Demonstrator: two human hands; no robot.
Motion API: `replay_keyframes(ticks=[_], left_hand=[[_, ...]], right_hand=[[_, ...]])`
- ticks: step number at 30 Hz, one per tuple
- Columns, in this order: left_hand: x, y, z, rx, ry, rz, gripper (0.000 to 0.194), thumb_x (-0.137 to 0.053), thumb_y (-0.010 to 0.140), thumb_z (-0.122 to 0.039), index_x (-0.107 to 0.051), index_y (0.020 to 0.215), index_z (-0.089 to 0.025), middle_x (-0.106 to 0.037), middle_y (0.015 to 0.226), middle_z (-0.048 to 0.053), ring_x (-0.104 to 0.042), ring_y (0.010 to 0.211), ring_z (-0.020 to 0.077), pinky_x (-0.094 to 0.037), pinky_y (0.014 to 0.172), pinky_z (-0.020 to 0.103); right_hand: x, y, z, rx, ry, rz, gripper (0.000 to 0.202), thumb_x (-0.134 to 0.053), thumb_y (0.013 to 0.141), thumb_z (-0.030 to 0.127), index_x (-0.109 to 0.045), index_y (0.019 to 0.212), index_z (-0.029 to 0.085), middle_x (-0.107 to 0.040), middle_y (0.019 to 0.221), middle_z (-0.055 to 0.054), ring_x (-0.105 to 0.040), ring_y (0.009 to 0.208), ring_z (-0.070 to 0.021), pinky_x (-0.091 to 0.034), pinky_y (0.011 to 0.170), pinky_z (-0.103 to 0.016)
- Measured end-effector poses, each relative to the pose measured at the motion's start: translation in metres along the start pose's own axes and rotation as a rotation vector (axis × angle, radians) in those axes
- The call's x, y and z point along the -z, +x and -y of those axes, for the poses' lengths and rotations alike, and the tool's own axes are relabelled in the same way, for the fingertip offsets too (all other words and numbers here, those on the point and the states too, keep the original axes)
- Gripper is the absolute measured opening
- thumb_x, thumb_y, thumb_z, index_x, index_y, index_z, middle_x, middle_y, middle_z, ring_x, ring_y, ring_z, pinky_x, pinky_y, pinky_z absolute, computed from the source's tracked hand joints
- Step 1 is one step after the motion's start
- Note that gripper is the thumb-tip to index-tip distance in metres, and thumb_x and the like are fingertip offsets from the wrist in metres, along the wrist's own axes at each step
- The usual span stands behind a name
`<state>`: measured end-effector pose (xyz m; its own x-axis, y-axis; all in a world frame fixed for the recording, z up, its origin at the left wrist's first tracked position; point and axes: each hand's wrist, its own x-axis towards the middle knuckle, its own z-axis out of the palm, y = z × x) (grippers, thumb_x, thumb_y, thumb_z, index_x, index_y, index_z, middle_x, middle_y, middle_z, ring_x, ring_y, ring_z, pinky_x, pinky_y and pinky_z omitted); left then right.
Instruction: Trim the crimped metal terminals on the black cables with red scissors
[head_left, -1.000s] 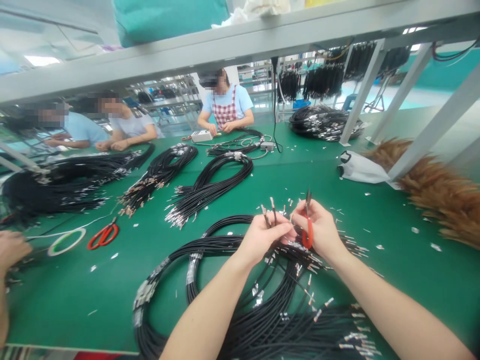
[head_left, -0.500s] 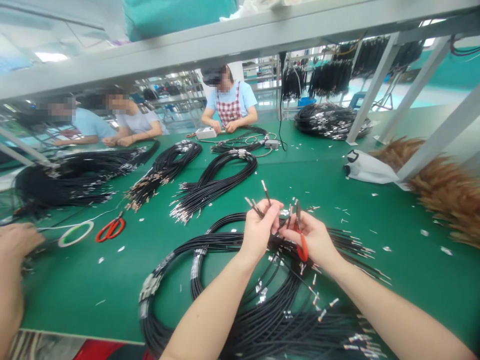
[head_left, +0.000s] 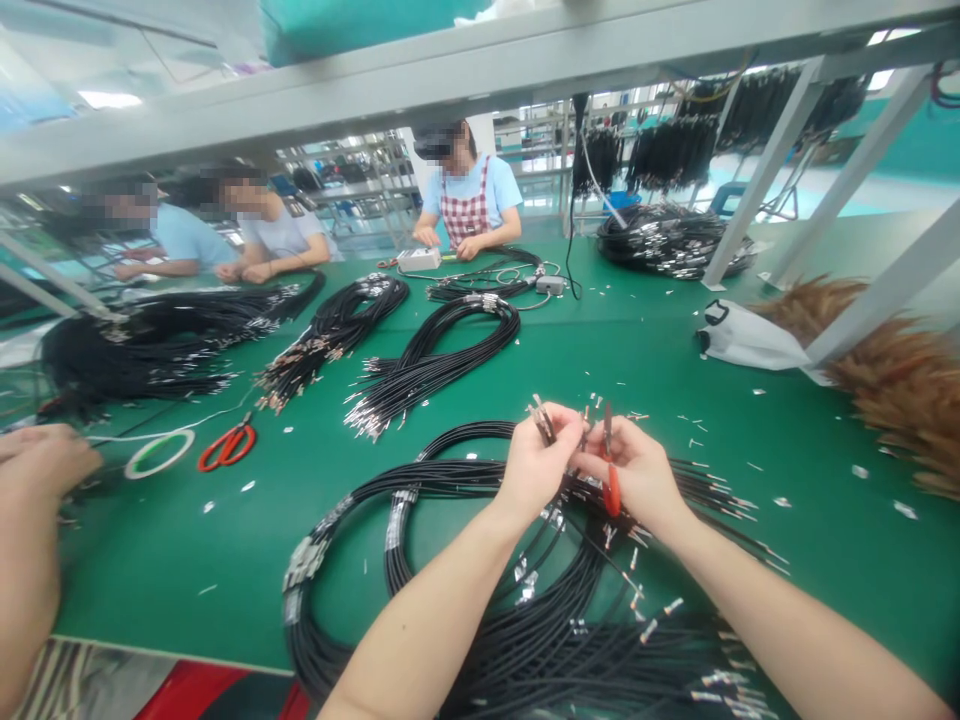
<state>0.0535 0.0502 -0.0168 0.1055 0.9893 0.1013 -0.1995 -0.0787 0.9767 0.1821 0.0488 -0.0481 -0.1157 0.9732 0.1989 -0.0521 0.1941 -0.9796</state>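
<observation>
So the left hand [head_left: 536,465] is pinched shut around a few black cable ends [head_left: 541,418], metal tips poking up just past the fingers. Right next to it, nearly touching, the right hand [head_left: 637,470] is closed on a small pair of red-handled snips [head_left: 610,478], blades pointing up and sitting right beside those cable tips. Can't tell if the blades are actually on a wire or just next to it, too small to see.

Both hands hover over a big coiled bundle of black cables [head_left: 465,560] that sprawls across the near side of the green table [head_left: 637,350], with silver tape wraps on the loops and loose ends fanning out to the right. Tiny white offcuts [head_left: 780,502] are scattered all over the mat around there.

Further out: more cable bundles [head_left: 435,355] in the middle of the table, red scissors [head_left: 227,447] and a roll of tape [head_left: 159,454] off to the left, a white bag [head_left: 742,340] and a brown feather duster [head_left: 892,385] on the right. Someone else's hand [head_left: 37,465] is at the left edge, and three co-workers sit along the far side, one in a checked apron [head_left: 466,212].
</observation>
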Motion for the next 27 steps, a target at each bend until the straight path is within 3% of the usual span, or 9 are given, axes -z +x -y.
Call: replay_keyframes(ticks=[2, 5, 8, 11, 15, 21, 27], left_hand=[[-0.001, -0.001, -0.002, 0.029, 0.008, 0.07, 0.017, -0.054, 0.072, -0.029, -0.053, 0.069, -0.012, -0.058, 0.076, 0.0, -0.051, 0.06, -0.0003, -0.038, 0.052, 0.007], [-0.002, -0.002, -0.006, 0.105, -0.033, 0.157, 0.017, -0.052, 0.073, -0.027, -0.053, 0.069, -0.011, -0.056, 0.072, 0.001, -0.053, 0.065, 0.0023, -0.043, 0.058, 0.01], [0.001, 0.001, -0.008, 0.094, -0.119, 0.118, 0.019, -0.054, 0.072, -0.029, -0.049, 0.066, -0.011, -0.052, 0.062, -0.001, -0.048, 0.056, 0.0006, -0.039, 0.054, 0.01], [0.007, 0.004, -0.008, 0.095, -0.219, 0.099, 0.021, -0.054, 0.071, -0.033, -0.046, 0.066, -0.013, -0.046, 0.052, -0.003, -0.041, 0.044, 0.0009, -0.03, 0.044, 0.012], [0.011, 0.006, -0.01, 0.109, -0.275, 0.067, 0.018, -0.055, 0.069, -0.029, -0.045, 0.065, -0.014, -0.043, 0.051, -0.003, -0.037, 0.042, 0.0006, -0.024, 0.041, 0.012], [0.011, 0.007, -0.008, 0.069, -0.253, 0.031, 0.019, -0.056, 0.068, -0.029, -0.044, 0.064, -0.014, -0.045, 0.053, -0.003, -0.038, 0.043, 0.0001, -0.024, 0.041, 0.012], [0.011, 0.008, -0.005, 0.058, -0.227, 0.029, 0.018, -0.057, 0.067, -0.027, -0.047, 0.063, -0.013, -0.048, 0.054, -0.002, -0.038, 0.042, 0.0004, -0.024, 0.041, 0.012]], right_hand=[[0.001, 0.003, -0.002, -0.041, 0.065, -0.01, 0.044, -0.075, 0.054, 0.017, -0.042, 0.083, 0.014, -0.052, 0.066, 0.002, -0.053, 0.057, -0.01, -0.046, 0.058, -0.023], [0.004, 0.006, 0.0, -0.091, 0.122, 0.011, 0.049, -0.075, 0.054, 0.019, -0.038, 0.086, 0.014, -0.054, 0.068, 0.002, -0.055, 0.058, -0.0116, -0.047, 0.058, -0.025], [0.009, 0.004, 0.011, -0.069, -0.012, 0.067, 0.038, -0.072, 0.059, 0.024, -0.044, 0.082, 0.012, -0.053, 0.066, 0.0, -0.051, 0.056, -0.0094, -0.044, 0.054, -0.021], [0.012, -0.002, 0.022, -0.08, -0.224, 0.23, 0.03, -0.058, 0.075, 0.037, -0.045, 0.07, 0.01, -0.042, 0.05, 0.001, -0.037, 0.043, -0.005, -0.029, 0.041, -0.017], [0.009, -0.007, 0.025, -0.189, -0.226, 0.39, 0.032, -0.051, 0.077, 0.041, -0.043, 0.071, 0.011, -0.035, 0.045, 0.003, -0.03, 0.038, -0.0039, -0.021, 0.037, -0.017], [0.006, -0.007, 0.018, -0.208, -0.12, 0.447, 0.04, -0.051, 0.076, 0.05, -0.041, 0.069, 0.012, -0.037, 0.041, 0.002, -0.03, 0.034, -0.0049, -0.021, 0.035, -0.018], [0.009, -0.008, 0.031, -0.223, -0.155, 0.421, 0.042, -0.051, 0.075, 0.051, -0.041, 0.067, 0.012, -0.038, 0.041, 0.001, -0.031, 0.034, -0.0052, -0.021, 0.036, -0.018]])
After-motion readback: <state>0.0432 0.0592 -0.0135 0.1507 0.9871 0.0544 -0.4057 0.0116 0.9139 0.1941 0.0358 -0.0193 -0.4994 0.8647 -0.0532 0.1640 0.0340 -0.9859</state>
